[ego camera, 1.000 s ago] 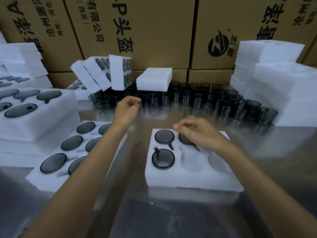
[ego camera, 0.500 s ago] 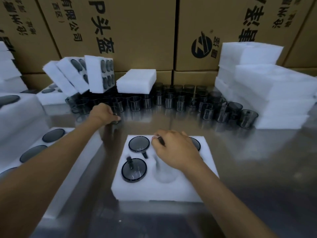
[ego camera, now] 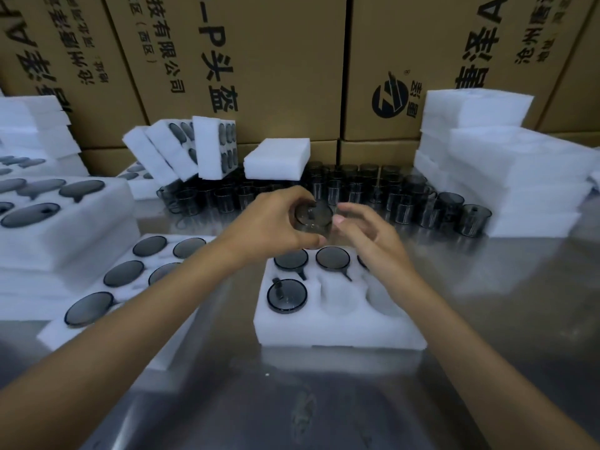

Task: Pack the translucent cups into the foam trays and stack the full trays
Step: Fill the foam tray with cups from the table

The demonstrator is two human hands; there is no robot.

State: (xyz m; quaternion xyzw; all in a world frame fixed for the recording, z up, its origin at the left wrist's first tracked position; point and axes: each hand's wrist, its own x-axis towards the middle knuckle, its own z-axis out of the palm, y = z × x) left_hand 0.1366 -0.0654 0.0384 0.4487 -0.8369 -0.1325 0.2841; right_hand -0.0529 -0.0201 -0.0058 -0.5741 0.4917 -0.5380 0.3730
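Observation:
A white foam tray (ego camera: pixel 341 326) lies in front of me on the steel table. Dark translucent cups sit in its back row and front-left pocket; the front-middle and front-right pockets hold nothing. My left hand (ego camera: pixel 276 222) grips a dark translucent cup (ego camera: pixel 313 217) in the air above the tray's back edge. My right hand (ego camera: pixel 367 228) hovers just right of that cup, fingers loosely spread, a fingertip close to its rim. A row of loose cups (ego camera: pixel 373 193) stands behind the tray.
A filled tray (ego camera: pixel 58 332) lies at the left, beside a stack of filled trays (ego camera: pixel 65 235). Blank foam trays (ego camera: pixel 506 177) are piled at the right. More foam pieces (ego camera: pixel 207 147) lean against cardboard boxes (ego camera: pixel 276 60) at the back.
My left hand brought a cup from the loose row at the left to above the tray. My right hand lifted off the tray's back-right pocket and rose toward the cup.

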